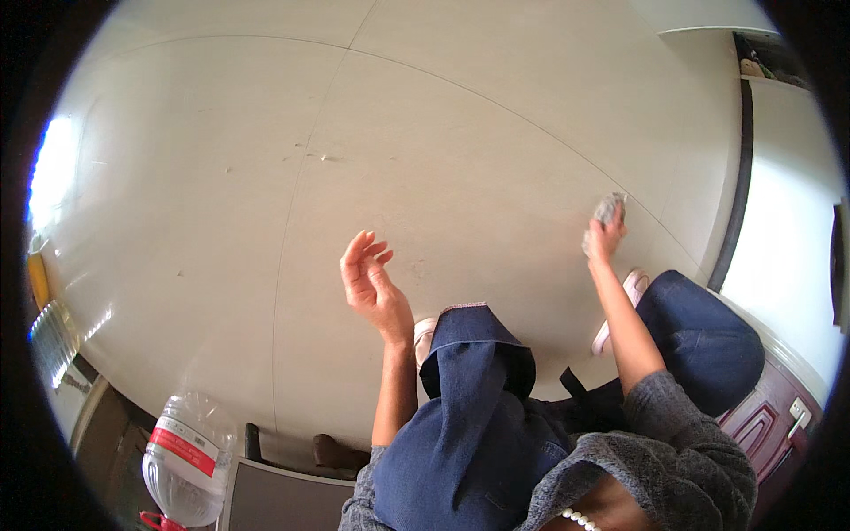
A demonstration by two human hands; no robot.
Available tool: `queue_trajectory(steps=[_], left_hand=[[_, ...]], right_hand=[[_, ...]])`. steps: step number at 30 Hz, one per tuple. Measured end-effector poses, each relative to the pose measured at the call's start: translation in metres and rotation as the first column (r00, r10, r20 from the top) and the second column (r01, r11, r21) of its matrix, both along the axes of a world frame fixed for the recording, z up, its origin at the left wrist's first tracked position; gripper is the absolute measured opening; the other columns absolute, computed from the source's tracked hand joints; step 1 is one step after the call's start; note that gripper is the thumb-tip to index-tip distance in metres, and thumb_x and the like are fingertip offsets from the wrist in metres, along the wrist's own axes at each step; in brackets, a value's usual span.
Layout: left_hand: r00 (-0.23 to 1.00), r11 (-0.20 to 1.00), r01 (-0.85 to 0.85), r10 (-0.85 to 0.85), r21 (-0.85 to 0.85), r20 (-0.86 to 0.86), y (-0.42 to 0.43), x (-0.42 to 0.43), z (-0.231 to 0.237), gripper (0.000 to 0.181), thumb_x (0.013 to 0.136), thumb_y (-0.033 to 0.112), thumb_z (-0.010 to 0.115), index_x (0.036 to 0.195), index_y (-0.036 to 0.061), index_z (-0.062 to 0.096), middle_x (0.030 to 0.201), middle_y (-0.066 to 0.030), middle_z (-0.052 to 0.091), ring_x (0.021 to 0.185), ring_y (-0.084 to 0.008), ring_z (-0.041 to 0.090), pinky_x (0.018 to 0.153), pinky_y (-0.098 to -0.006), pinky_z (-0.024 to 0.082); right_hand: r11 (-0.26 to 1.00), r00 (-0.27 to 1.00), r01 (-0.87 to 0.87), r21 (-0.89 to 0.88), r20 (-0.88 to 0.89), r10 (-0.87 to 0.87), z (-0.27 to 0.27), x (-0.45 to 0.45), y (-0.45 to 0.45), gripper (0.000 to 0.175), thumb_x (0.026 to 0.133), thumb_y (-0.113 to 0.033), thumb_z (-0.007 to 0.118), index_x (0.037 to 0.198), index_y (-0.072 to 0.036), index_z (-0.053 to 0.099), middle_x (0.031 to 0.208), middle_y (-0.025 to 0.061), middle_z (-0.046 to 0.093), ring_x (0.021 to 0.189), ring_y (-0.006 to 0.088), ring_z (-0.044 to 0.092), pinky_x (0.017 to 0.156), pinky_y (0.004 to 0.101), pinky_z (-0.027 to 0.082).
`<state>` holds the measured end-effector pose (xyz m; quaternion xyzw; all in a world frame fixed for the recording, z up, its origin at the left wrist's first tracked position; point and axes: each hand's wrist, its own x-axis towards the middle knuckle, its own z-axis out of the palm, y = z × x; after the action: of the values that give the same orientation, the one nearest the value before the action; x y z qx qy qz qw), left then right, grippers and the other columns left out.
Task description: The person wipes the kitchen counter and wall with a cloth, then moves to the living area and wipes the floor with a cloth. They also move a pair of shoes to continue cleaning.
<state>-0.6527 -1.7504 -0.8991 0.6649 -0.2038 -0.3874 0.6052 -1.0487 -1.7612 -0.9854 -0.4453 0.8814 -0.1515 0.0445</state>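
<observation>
My right hand (604, 235) is closed around a crumpled light grey cloth (609, 207), held out at the right above the pale tiled floor (478, 172). Raised in front of my left knee, my left hand (372, 282) has loosely curled fingers and nothing in it. Small bits of debris (323, 158) lie scattered on the floor ahead. The dark blue jeans (465, 398) on my bent legs show below and between the hands, with light shoes (635, 287) on the feet.
A large clear plastic bottle (189, 458) with a red cap stands at the lower left, beside a grey panel (285, 498) and a brown shoe (339, 455). At the right are a white cabinet front (783, 199) and a dark red door (764, 425).
</observation>
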Motion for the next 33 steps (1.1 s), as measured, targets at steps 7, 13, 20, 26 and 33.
queue_trajectory(steps=[7,13,20,26,33], left_hand=[[0.99,0.988,-0.143,0.142,-0.056,-0.012,-0.009,0.025,0.015,0.027,0.094,0.004,0.04,0.117,-0.0007,0.054,0.11,-0.0123,0.06,0.093,-0.018,0.059,0.079,-0.0322,0.052],[0.986,0.964,-0.158,0.144,-0.214,-0.08,-0.037,0.037,0.036,0.027,0.095,0.006,0.04,0.118,-0.0019,0.052,0.11,-0.013,0.059,0.093,-0.0174,0.059,0.079,-0.0307,0.051],[0.989,0.951,-0.137,0.116,-0.277,-0.09,-0.062,0.061,0.046,0.026,0.094,0.002,0.04,0.116,-0.0001,0.054,0.108,-0.0106,0.06,0.091,-0.0151,0.059,0.076,-0.0288,0.051],[0.994,0.952,0.11,-0.108,-0.285,0.023,-0.094,0.064,0.057,0.028,0.094,0.0,0.038,0.115,0.0018,0.055,0.107,-0.008,0.059,0.089,-0.0133,0.058,0.075,-0.0271,0.051],[0.885,0.909,0.406,-0.365,-0.094,0.29,-0.108,0.067,0.082,0.025,0.093,0.0,0.04,0.112,0.001,0.056,0.103,-0.0088,0.059,0.085,-0.0138,0.058,0.071,-0.027,0.05]], right_hand=[[0.83,0.82,-0.549,-0.098,0.127,0.558,0.016,0.343,-0.121,0.072,0.064,-0.011,0.069,0.131,-0.012,0.043,0.104,0.0161,0.05,0.099,0.0318,0.047,0.081,0.047,0.041],[0.735,0.354,-0.652,-0.185,0.783,0.511,0.067,0.427,-0.237,0.035,0.069,-0.023,0.069,0.096,-0.003,0.063,0.095,0.0196,0.059,0.099,0.0317,0.056,0.085,0.0432,0.047],[0.714,0.331,-0.697,0.065,0.912,0.24,0.199,0.224,-0.311,0.014,0.078,-0.018,0.061,0.082,-0.005,0.057,0.083,0.0069,0.058,0.082,0.0185,0.059,0.072,0.0381,0.051],[0.884,0.827,-0.204,0.421,0.557,-0.074,0.183,0.013,-0.253,0.03,0.085,-0.012,0.052,0.114,-0.005,0.046,0.1,0.011,0.056,0.089,0.0249,0.058,0.069,0.0417,0.052],[0.992,0.994,0.008,-0.125,0.11,0.006,-0.028,-0.041,-0.124,0.048,0.077,-0.006,0.054,0.124,-0.009,0.047,0.118,0.0141,0.052,0.112,0.0298,0.05,0.091,0.0469,0.044]])
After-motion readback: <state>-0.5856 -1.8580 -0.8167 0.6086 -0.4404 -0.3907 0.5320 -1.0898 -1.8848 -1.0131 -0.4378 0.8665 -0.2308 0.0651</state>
